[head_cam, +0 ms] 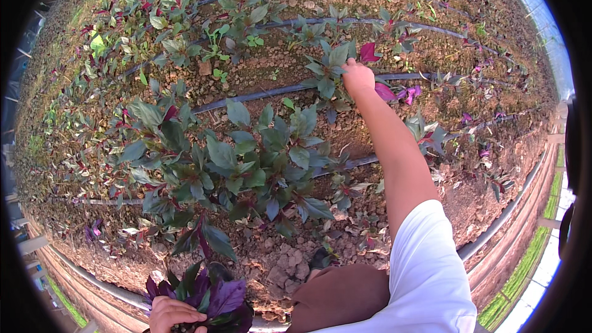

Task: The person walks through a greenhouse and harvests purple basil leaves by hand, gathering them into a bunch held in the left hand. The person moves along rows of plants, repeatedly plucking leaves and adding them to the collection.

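At the bottom left, my left hand (173, 315) grips a bunch of cut leafy stems (226, 298), with purple leaf undersides and some green faces showing. My right arm reaches far out over the bed. At its end, my right hand (358, 76) touches the right side of a small green leafy plant (327, 71); its fingers are bent and their tips are hidden among the leaves. Magenta leaves (369, 52) show just beyond that hand, and more purple-pink leaves (397, 92) lie to its right. A larger clump of dark green plants (240, 162) grows nearer to me.
Black drip-irrigation hoses (259, 95) cross the soil bed (259, 67) in rows. Smaller plants (175, 46) and low weeds grow between them. A pale pipe (490, 236) runs along the bed's edge at right. My brown-clothed knee (342, 289) and a dark shoe (319, 259) are at the near edge.
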Available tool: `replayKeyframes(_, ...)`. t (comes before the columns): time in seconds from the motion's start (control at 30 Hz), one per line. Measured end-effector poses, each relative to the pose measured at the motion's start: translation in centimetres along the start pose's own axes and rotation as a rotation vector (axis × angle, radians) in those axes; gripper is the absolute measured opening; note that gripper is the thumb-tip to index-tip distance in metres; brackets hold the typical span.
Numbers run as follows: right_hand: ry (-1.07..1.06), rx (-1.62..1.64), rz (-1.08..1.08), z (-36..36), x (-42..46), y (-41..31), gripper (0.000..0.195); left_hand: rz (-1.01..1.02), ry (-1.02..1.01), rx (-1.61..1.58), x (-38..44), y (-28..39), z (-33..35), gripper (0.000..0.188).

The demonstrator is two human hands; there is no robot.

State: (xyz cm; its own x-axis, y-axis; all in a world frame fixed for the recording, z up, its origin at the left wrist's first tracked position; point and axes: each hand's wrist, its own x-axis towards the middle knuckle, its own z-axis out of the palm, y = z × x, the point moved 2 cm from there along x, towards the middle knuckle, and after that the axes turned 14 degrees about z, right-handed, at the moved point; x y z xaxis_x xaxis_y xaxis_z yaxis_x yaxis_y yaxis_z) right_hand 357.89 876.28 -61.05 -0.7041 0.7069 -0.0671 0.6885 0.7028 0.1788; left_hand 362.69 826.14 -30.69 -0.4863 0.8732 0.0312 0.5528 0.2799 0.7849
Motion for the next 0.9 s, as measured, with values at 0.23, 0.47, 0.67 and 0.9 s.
replayKeyframes(0.23, -0.065, -0.239, -0.136, 1.1, 0.6, -1.9, 0.016, -0.053, 0.005, 0.039, -1.0, -0.1, 0.2, 0.018)
replayKeyframes(0.47, -0.036, 0.023, -0.025, 2.5, 0.4, -0.4, 0.014, -0.076, 0.021, 0.043, -1.5, -0.2, 0.2, 0.018)
replayKeyframes(0.67, 0.210, 0.447, 0.289, 2.2, 0.3, 2.0, 0.017, -0.064, 0.029, 0.018, -1.4, -0.6, 0.5, 0.019)
replayKeyframes(0.9, 0.503, 0.537, 0.013, -7.0, -4.5, 1.6, 0.021, -0.010, 0.028, 0.038, -1.0, -0.6, -0.1, 0.020)
